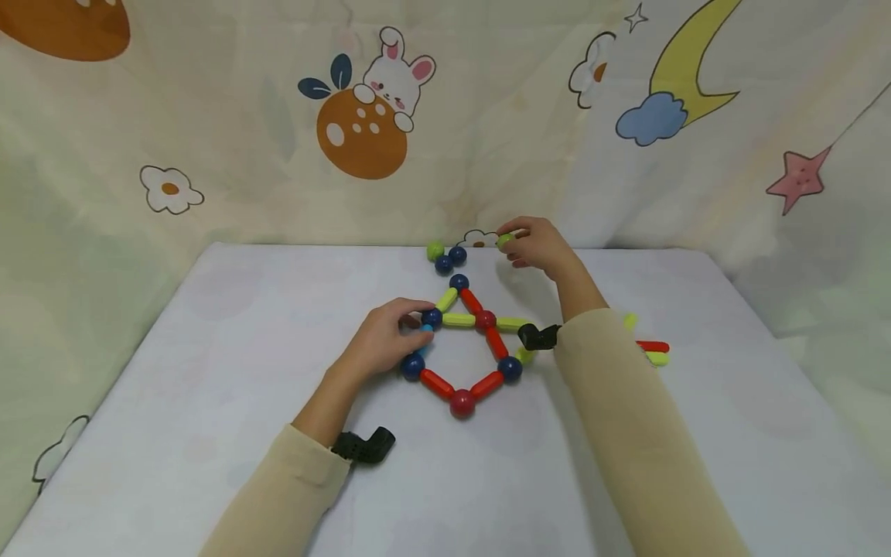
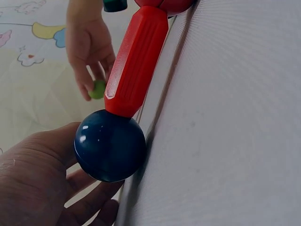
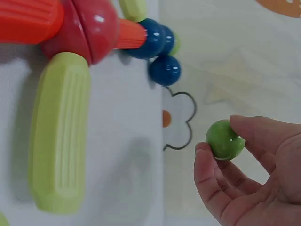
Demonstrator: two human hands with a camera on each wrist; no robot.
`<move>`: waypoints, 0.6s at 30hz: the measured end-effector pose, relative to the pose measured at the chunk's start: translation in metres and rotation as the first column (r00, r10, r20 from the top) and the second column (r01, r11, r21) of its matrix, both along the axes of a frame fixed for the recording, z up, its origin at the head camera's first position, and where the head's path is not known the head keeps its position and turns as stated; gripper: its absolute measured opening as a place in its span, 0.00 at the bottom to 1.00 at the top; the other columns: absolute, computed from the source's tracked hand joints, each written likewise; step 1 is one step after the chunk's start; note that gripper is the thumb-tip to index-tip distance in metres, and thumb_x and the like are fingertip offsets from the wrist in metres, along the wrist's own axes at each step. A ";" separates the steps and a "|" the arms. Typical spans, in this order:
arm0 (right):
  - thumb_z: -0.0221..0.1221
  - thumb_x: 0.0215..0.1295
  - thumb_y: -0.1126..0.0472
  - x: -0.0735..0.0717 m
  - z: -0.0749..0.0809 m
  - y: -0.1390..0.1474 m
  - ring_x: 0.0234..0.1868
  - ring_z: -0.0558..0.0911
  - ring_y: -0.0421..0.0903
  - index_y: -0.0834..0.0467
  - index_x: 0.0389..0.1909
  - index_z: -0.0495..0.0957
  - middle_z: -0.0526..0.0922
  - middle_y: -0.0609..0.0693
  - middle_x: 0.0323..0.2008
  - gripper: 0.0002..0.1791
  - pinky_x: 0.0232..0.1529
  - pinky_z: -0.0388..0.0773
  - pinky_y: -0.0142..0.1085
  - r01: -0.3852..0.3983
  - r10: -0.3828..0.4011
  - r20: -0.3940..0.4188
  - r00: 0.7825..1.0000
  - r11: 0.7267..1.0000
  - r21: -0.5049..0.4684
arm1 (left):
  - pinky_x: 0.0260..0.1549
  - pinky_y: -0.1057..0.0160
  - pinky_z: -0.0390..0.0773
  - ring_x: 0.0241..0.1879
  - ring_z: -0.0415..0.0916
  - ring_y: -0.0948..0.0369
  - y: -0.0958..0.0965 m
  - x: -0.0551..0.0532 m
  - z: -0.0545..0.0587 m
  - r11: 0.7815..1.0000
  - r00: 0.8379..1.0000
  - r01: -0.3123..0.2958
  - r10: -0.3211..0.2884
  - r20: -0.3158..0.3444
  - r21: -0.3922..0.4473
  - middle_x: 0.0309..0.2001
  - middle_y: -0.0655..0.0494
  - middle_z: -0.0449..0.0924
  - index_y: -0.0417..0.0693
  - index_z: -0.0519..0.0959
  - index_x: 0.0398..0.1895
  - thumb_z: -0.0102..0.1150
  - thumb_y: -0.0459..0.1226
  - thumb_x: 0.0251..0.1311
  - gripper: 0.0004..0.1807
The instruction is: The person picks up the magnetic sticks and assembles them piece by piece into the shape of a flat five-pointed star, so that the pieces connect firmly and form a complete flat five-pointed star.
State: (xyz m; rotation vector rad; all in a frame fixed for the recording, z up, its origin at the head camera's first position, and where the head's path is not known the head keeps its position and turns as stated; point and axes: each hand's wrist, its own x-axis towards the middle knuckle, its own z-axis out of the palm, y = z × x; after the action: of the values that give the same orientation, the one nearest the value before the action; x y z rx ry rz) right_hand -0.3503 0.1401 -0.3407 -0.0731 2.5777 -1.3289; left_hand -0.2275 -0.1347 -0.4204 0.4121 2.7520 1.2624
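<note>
Two beige sleeves (image 1: 640,433) reach forward over a smooth white tabletop (image 1: 174,371), with a black device (image 1: 364,446) at each wrist. Mid-table lies a frame of coloured sticks and balls (image 1: 458,319). The left hand (image 1: 376,340) grips its left side, thumb and fingers closed about a blue ball (image 1: 432,318) and a light-blue stick (image 1: 428,328). To the right, partly hidden by a sleeve, lie red and yellow-green sticks (image 1: 653,346). Near the table's far edge, two blue balls and a green one (image 1: 444,264) cluster just beyond the frame's tip. To their right, the right hand (image 1: 539,246) pinches a green ball (image 3: 225,140), raised off the table. Behind hangs a pale, faintly creased cloth (image 1: 244,77) printed with a rabbit (image 1: 393,81), a yellow moon (image 1: 678,70), a pink star (image 1: 797,179) and flowers (image 1: 169,189).
</note>
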 end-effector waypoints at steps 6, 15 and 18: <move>0.57 0.76 0.59 0.015 0.011 0.012 0.61 0.79 0.62 0.59 0.69 0.72 0.76 0.59 0.63 0.23 0.64 0.80 0.48 0.005 -0.005 -0.003 1.000 0.993 -0.116 | 0.59 0.49 0.80 0.57 0.79 0.53 0.000 0.000 -0.001 1.000 1.000 0.006 -0.006 0.004 0.006 0.60 0.53 0.82 0.57 0.79 0.67 0.68 0.44 0.66 0.25; 0.59 0.75 0.58 0.039 0.021 0.030 0.52 0.83 0.51 0.57 0.66 0.73 0.77 0.57 0.57 0.22 0.60 0.82 0.43 -0.026 0.015 -0.056 0.998 0.975 -0.219 | 0.58 0.48 0.81 0.57 0.80 0.53 -0.001 0.002 0.001 1.000 1.000 -0.008 0.008 -0.010 0.011 0.59 0.53 0.83 0.58 0.79 0.66 0.68 0.43 0.65 0.25; 0.58 0.76 0.57 0.048 0.023 0.035 0.54 0.83 0.52 0.57 0.68 0.72 0.77 0.58 0.59 0.23 0.63 0.80 0.46 -0.038 0.026 -0.063 0.998 0.979 -0.201 | 0.58 0.49 0.81 0.57 0.80 0.53 0.000 0.002 0.001 1.000 1.000 -0.004 0.004 -0.004 0.011 0.60 0.53 0.82 0.58 0.79 0.66 0.68 0.43 0.65 0.25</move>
State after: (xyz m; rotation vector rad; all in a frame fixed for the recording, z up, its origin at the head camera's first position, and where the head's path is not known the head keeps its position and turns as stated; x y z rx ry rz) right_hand -0.3022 0.1749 -0.3177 -0.1920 2.4692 -1.5954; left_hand -0.2256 -0.1346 -0.4192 0.4109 2.7518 1.2794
